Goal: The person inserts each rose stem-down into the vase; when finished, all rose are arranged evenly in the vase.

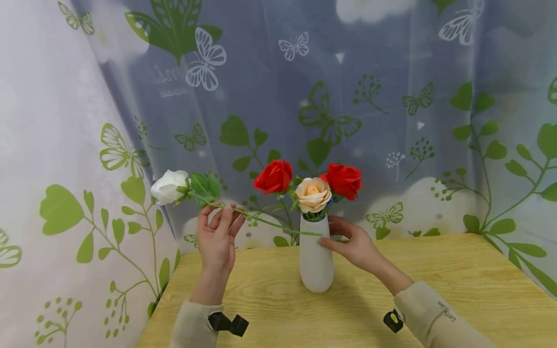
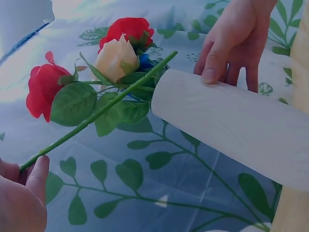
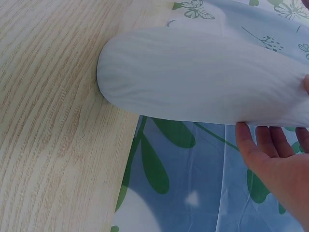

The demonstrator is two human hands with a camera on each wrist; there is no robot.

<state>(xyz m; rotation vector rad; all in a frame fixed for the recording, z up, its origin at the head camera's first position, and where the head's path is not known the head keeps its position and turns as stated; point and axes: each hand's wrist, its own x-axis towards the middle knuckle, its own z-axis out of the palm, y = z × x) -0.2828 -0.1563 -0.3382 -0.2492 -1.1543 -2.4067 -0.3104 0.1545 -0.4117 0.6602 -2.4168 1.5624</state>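
Note:
My left hand (image 1: 217, 239) pinches the green stem of a white artificial rose (image 1: 170, 187) between thumb and fingers. The bloom points left, and the bare stem (image 2: 101, 113) slants right, its end in front of the upper vase in the head view. An upright white vase (image 1: 316, 261) stands on the table. My right hand (image 1: 354, 244) holds its upper right side, thumb in front and fingers behind. In the right wrist view, fingertips of that hand (image 3: 280, 174) touch the vase wall (image 3: 193, 77). Two red roses (image 1: 273, 177) and a peach rose (image 1: 313, 195) stand in the vase.
The wooden table (image 1: 270, 309) ends behind the vase at a curtain (image 1: 261, 96) printed with leaves and butterflies, which also hangs at both sides. A bit of blue flower (image 2: 145, 61) shows beside the peach rose. Both wrists wear small black devices (image 1: 393, 320).

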